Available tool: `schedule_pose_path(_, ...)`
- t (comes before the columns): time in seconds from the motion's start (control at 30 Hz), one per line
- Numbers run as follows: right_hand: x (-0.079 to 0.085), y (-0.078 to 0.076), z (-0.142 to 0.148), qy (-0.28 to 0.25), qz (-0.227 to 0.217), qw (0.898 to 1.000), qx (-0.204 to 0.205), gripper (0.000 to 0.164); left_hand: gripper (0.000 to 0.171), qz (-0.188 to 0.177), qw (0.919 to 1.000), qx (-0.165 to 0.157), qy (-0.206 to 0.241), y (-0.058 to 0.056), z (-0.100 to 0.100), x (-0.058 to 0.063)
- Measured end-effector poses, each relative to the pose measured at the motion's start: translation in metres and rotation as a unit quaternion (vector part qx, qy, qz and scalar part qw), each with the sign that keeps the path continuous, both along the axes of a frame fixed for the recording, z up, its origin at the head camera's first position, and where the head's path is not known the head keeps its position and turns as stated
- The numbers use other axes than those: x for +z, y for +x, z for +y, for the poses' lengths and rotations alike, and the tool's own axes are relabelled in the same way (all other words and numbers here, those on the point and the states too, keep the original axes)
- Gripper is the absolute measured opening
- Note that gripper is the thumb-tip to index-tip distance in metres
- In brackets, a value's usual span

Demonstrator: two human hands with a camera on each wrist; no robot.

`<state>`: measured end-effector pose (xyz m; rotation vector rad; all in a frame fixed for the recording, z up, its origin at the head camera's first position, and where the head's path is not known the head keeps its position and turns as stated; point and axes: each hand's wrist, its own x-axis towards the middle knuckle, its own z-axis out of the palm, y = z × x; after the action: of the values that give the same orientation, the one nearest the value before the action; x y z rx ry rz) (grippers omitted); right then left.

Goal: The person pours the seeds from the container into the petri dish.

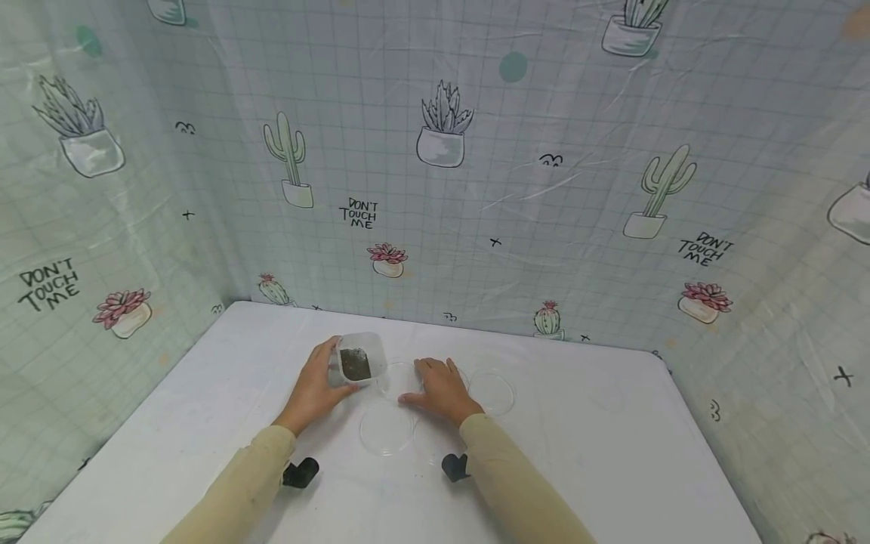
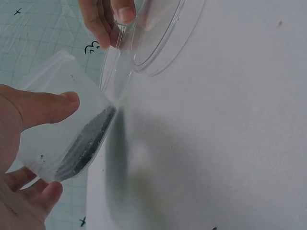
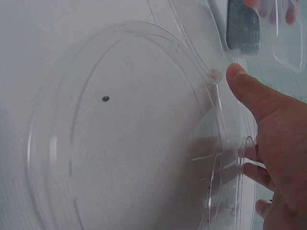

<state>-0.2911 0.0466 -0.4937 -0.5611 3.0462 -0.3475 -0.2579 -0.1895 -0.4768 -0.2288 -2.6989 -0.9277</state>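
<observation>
My left hand [image 1: 316,385] grips a squarish clear plastic container [image 2: 57,86], thumb along one side and fingertips at another. The container is tilted, its opening facing up in the head view. Dark granular stuff [image 1: 355,364] lies along one of its inner sides. My right hand [image 1: 443,389] is beside it, thumb and fingers spread at the rim of a clear round dish [image 1: 397,380]. In the right wrist view, the thumb [image 3: 254,93] is extended and some fingers show through clear plastic. Another clear round dish [image 1: 386,429] lies nearer me, close below the right thumb.
One more clear dish [image 1: 492,393] lies to the right of my right hand. A small dark speck [image 3: 105,98] shows within a dish outline in the right wrist view. The white table [image 1: 584,453] meets a cactus-print curtain [image 1: 516,189] at the back and sides.
</observation>
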Motion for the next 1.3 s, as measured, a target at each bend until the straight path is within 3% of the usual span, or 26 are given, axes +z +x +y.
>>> schedule_pose_path(0.9, -0.001, -0.002, 0.001, -0.010, 0.010, 1.000, 0.003, 0.083, 0.094, 0.051, 0.9966, -0.014, -0.063, -0.011, 0.008, 0.004)
schedule_pose_path(1.3, -0.002, -0.002, 0.001, -0.009, 0.008, 1.000, 0.005, 0.084, 0.096, 0.076, 0.9918, -0.026, -0.100, -0.010, 0.015, 0.013)
